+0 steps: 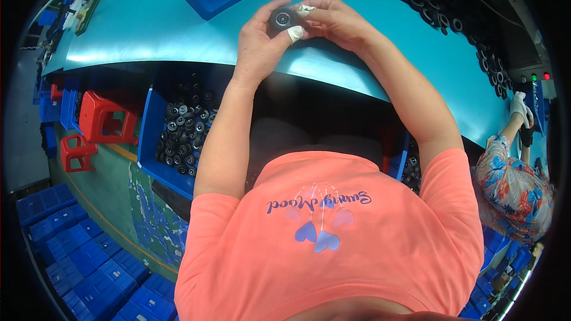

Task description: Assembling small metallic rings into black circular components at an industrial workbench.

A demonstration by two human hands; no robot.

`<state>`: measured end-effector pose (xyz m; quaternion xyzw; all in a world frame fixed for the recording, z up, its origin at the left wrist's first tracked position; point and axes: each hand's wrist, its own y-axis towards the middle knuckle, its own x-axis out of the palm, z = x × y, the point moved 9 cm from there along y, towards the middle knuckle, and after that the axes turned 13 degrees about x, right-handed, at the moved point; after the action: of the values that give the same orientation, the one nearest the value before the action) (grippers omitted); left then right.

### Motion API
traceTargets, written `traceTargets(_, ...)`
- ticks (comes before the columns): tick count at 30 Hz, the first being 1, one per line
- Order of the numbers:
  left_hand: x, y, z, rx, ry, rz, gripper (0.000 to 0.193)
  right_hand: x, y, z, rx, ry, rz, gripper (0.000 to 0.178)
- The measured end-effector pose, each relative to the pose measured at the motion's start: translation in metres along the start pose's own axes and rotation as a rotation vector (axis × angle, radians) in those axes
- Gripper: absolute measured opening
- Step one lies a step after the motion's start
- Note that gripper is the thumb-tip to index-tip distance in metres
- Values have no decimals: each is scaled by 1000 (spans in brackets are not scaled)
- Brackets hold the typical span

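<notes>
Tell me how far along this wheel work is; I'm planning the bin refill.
Done: black wheels lie piled on the teal table. In hand: left hand and right hand hold one small black wheel. Left: the blue bin is full of wheels.

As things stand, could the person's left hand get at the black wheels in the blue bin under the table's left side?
Probably not right away: the left hand is up on the teal table, holding a small black wheel together with the right hand. The blue bin sits open below the table edge, nothing covering it.
</notes>
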<state>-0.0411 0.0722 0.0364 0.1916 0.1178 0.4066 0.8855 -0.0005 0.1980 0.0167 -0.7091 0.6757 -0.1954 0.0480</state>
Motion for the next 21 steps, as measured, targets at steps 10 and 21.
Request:
traceTargets(10, 4, -1, 2, 29, 77, -17, 48, 6, -8, -13, -84, -242, 183, 30)
traceTargets(21, 8, -1, 10, 16, -199, 8, 44, 3, -4, -4, -7, -40, 24, 38)
